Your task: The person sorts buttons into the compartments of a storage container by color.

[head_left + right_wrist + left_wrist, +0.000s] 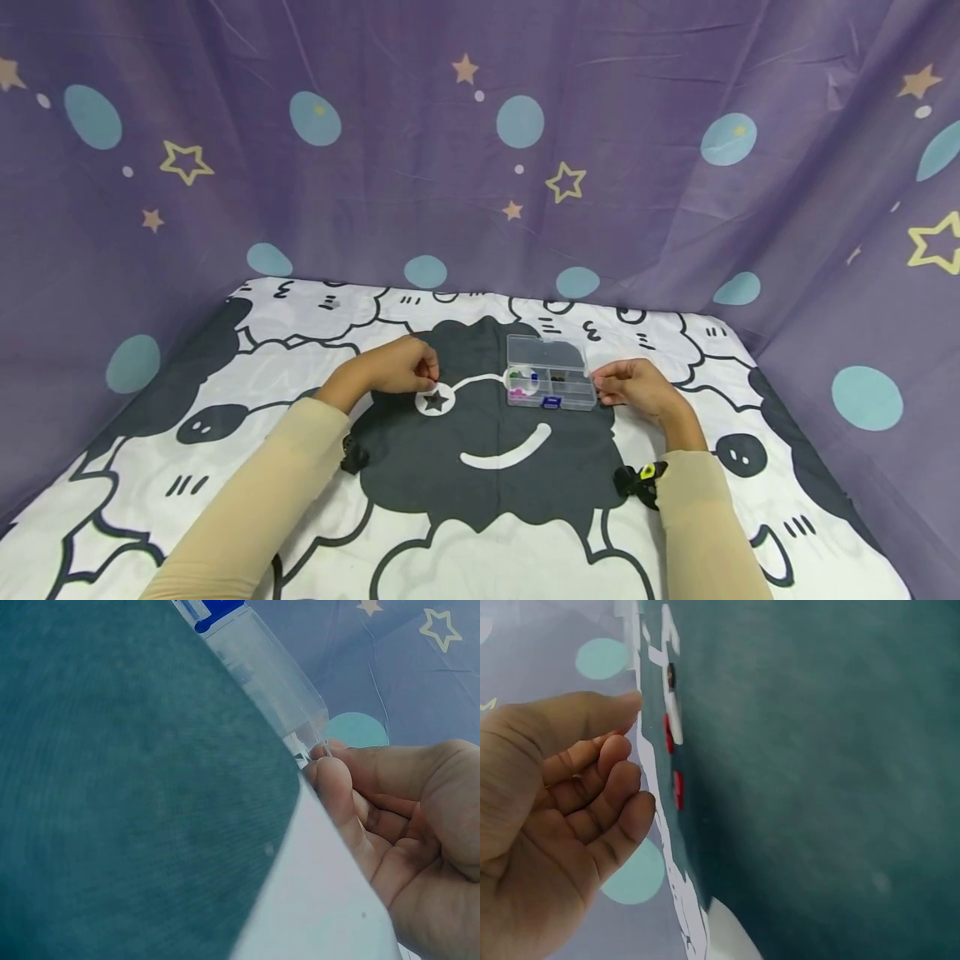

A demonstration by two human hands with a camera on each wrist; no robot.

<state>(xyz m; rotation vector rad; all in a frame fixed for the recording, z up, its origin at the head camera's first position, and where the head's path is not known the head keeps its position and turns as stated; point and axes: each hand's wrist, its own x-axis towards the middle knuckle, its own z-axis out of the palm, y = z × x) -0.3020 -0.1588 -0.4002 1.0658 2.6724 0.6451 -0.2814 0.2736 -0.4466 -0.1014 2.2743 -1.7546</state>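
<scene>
A clear plastic compartment box (572, 388) with a blue latch (551, 402) lies on the cloth, its lid (546, 351) raised at the back. Small green, blue, pink and dark pieces sit in its compartments. My right hand (636, 387) pinches the box's right edge between thumb and fingers, also seen close up in the right wrist view. Left of the box, my left hand (395, 367) is low over the cloth. Its thumb and index finger come together, a sliver of red showing between them. Beyond those fingertips, small red pieces (679, 789) lie on the cloth.
A white cloth with dark sheep drawings (420, 483) covers the table. Purple curtains (420, 192) with stars and blue spots stand behind and at both sides. Black wrist pieces (641, 483) hang below the forearms. Dark cloth fills much of both wrist views.
</scene>
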